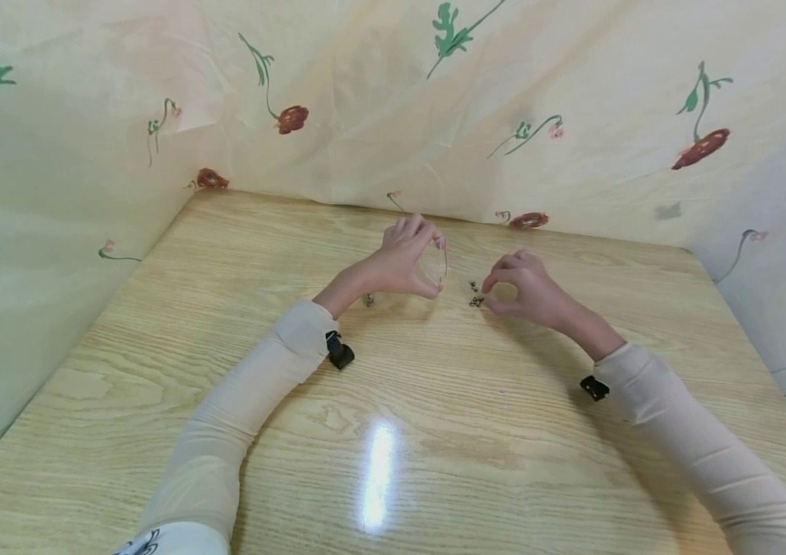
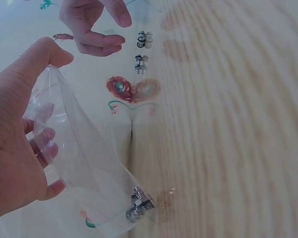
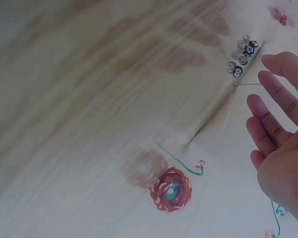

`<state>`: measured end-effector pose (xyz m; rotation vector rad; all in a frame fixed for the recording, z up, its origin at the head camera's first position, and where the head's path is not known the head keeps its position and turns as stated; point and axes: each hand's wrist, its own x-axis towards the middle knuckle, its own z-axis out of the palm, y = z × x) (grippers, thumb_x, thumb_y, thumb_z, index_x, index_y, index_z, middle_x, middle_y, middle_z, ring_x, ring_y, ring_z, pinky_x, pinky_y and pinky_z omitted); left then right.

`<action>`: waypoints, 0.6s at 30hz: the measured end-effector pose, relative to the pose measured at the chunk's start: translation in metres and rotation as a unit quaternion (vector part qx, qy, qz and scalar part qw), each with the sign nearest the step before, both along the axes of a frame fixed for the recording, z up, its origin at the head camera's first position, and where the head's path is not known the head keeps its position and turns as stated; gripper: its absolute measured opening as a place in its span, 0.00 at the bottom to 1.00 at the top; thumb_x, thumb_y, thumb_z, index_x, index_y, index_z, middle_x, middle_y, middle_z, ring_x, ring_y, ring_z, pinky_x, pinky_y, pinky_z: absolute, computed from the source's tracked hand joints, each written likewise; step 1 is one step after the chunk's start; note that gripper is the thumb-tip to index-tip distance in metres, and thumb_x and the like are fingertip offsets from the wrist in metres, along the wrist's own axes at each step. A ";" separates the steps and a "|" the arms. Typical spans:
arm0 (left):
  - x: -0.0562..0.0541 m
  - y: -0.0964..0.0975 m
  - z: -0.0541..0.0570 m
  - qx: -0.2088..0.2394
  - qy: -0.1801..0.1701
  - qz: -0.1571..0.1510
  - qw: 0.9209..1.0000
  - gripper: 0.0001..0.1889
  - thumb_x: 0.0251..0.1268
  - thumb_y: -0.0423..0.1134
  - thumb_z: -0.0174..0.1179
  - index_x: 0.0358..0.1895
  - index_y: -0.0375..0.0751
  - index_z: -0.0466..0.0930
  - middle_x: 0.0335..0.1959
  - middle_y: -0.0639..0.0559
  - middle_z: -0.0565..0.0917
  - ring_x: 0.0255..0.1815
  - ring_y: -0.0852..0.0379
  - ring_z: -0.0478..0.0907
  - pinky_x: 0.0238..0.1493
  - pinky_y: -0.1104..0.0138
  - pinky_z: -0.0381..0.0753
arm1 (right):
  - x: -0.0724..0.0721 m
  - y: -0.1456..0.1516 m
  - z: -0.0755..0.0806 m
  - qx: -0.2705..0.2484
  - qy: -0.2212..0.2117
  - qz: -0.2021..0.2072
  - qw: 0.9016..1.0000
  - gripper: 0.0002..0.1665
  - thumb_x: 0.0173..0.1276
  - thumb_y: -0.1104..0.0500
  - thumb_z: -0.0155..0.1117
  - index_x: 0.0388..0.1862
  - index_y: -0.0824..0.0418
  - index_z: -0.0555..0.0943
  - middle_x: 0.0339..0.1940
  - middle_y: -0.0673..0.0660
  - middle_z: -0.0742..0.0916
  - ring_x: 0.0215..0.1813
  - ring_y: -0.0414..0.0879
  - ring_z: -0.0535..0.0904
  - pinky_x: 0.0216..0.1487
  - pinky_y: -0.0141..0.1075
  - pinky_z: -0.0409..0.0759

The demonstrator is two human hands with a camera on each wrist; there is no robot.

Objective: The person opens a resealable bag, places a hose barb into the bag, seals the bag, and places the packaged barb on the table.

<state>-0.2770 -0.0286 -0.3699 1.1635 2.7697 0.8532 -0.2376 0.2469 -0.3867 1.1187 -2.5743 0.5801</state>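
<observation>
My left hand (image 1: 403,258) grips a clear plastic bag (image 2: 84,148) by its mouth, which is spread between thumb and fingers. Small shiny metal pieces (image 2: 138,204) lie in the bag's lower corner, close over the table. More small metal pieces (image 1: 476,301), round-ended and like little bolts or fittings, lie in two small groups on the table between the hands. Right beside them is my right hand (image 1: 532,291), fingers bent and thumb apart from the index finger. Nothing shows between those fingers in the right wrist view, where the metal pieces (image 3: 245,49) lie beyond the fingertips.
The wood-grain table (image 1: 448,447) has a bright light reflection near its front. A flower-printed sheet (image 1: 365,92) hangs along the back and sides. Black straps (image 1: 340,351) are at both wrists, below cream sleeves (image 1: 254,401).
</observation>
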 end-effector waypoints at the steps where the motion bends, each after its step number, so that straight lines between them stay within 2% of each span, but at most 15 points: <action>1: 0.000 0.000 0.000 0.001 0.000 0.000 1.000 0.30 0.51 0.49 0.72 0.54 0.51 0.64 0.55 0.50 0.61 0.57 0.50 0.55 0.63 0.52 0.55 | 0.000 0.000 0.000 0.004 -0.001 -0.001 1.000 0.07 0.52 0.68 0.75 0.30 0.60 0.88 0.33 0.58 0.87 0.36 0.51 0.70 0.43 0.44 0.61; 12: -0.001 0.000 0.000 0.004 0.001 -0.003 1.000 0.29 0.52 0.49 0.71 0.53 0.51 0.64 0.57 0.45 0.63 0.56 0.49 0.55 0.62 0.53 0.55 | 0.000 -0.001 -0.001 0.042 -0.031 -0.014 0.999 0.07 0.55 0.68 0.75 0.32 0.59 0.88 0.35 0.58 0.87 0.38 0.51 0.69 0.46 0.47 0.62; 18: -0.001 0.000 -0.001 0.000 0.001 -0.002 1.000 0.29 0.52 0.49 0.71 0.54 0.51 0.65 0.56 0.48 0.62 0.57 0.49 0.55 0.62 0.53 0.54 | 0.001 -0.002 -0.002 0.058 -0.049 -0.024 0.997 0.08 0.56 0.67 0.76 0.34 0.59 0.88 0.37 0.58 0.87 0.40 0.52 0.71 0.49 0.51 0.63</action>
